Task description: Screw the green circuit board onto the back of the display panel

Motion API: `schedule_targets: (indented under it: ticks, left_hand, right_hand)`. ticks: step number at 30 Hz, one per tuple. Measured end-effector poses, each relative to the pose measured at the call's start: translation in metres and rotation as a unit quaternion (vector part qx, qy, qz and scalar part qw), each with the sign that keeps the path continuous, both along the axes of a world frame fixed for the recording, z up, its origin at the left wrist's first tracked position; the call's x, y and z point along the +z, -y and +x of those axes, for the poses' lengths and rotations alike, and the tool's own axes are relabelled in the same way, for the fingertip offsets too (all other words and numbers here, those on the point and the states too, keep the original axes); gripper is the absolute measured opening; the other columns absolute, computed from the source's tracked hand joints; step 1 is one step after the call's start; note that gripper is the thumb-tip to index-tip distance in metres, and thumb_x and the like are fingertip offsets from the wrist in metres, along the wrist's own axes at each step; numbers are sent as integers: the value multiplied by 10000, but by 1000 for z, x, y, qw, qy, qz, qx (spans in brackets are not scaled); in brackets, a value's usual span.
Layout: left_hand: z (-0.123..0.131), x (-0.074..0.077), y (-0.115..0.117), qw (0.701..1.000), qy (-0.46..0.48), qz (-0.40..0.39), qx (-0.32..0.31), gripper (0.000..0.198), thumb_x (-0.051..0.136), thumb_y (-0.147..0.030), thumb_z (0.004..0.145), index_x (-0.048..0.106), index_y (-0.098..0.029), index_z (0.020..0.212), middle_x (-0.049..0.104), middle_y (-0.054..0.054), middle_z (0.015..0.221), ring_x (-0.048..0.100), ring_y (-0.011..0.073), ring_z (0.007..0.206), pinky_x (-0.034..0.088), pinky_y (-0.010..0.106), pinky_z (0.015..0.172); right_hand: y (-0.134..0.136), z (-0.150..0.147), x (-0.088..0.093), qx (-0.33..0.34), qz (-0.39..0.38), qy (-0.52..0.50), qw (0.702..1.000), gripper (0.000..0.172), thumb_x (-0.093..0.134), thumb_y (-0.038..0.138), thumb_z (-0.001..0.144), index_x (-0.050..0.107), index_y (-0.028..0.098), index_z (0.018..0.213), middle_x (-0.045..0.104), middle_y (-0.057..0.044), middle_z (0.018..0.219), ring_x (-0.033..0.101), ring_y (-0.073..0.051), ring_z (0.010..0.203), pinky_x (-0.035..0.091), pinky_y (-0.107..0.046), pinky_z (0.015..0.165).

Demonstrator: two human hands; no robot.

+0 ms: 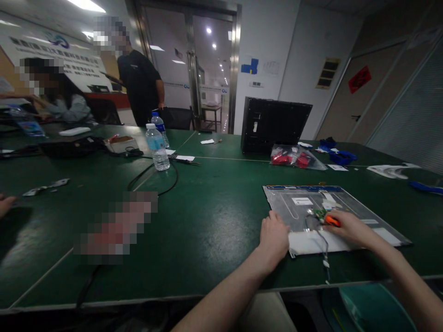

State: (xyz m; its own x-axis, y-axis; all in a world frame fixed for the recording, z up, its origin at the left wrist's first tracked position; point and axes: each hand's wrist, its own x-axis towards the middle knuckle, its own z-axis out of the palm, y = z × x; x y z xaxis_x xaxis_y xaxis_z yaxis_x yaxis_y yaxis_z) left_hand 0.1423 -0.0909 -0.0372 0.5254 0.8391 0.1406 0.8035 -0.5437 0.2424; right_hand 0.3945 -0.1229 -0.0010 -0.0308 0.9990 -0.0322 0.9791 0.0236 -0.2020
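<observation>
Any panel (278, 199) shift at my left hand (274, 236), its grip unclear, could make the orange tool (333, 221) my right hand (347, 227) clasps scratch the green board (319, 214).

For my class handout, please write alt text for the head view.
A person's left hand rests at the left edge of a flat panel on a green table; the right hand holds an orange object by a circuit board. Beyond stand two bottles and a black casing.
</observation>
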Motion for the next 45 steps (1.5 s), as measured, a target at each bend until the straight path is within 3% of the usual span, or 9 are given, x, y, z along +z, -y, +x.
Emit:
schedule_targets:
  ticks: [5,11,15,21,27,30,33,38,45]
  left_hand:
    - [-4,0,1,1000,14,-7,-24,345,452,-318,984,572,-78,1200,575,149,1065,593,257,1019,480,352,855]
    - [-6,-1,0,999,21,-25,-27,315,428,-280,983,564,-83,1187,575,146,1057,593,252,1001,478,345,841]
    - [-7,2,1,999,26,-37,-26,321,436,-279,976,547,-85,1207,558,161,1127,585,258,1031,471,351,864]
    - [-12,4,-1,997,34,-47,-41,315,429,-281,975,557,-99,1199,555,160,1185,593,261,1032,473,363,874]
    - [-12,1,-2,992,53,-41,-109,258,397,-239,974,560,-175,1163,599,91,1231,580,239,1077,449,370,892]
    - [-10,0,-2,988,63,-39,-138,250,399,-233,970,540,-224,1177,601,42,1264,584,226,1052,440,376,882]
    - [-10,-2,-2,985,69,-42,-151,233,413,-213,960,533,-237,1158,613,17,1252,576,218,1049,428,372,888]
    - [-12,0,3,987,65,-43,-140,217,448,-223,938,529,-174,1133,629,76,1186,558,245,1056,427,382,894]
    - [-31,1,15,987,57,-45,-141,213,442,-213,945,549,-142,1115,610,97,1164,534,238,1049,439,358,897]
  right_hand:
    - [6,19,-13,15,14,-52,998,313,474,479,808,636,211,811,683,-96,899,631,-255,814,476,-351,761]
    - [10,23,-13,44,26,-80,995,338,444,491,844,643,218,838,695,-79,934,641,-243,848,485,-326,784]
    - [7,17,-11,8,38,-81,996,338,457,499,830,646,220,850,716,-77,929,646,-254,848,487,-333,775]
    - [-8,-7,-8,-56,65,16,996,275,489,449,814,623,211,780,707,-99,841,645,-260,769,460,-333,695]
    - [-6,-34,-6,-89,85,78,989,260,522,435,825,632,215,743,714,-100,835,664,-271,768,435,-311,628]
    - [5,-60,-10,-64,71,64,993,298,485,448,864,644,217,761,717,-92,808,668,-260,738,446,-318,647]
    - [18,-92,-16,-32,64,57,996,244,476,377,880,658,228,813,734,-85,908,690,-248,795,460,-310,685]
    - [30,-128,-21,-161,34,151,975,331,414,438,908,644,215,828,730,-130,763,710,-315,730,445,-343,572]
    - [19,-117,-22,-188,30,156,969,363,422,422,897,674,183,791,729,-155,743,714,-332,700,470,-370,555]
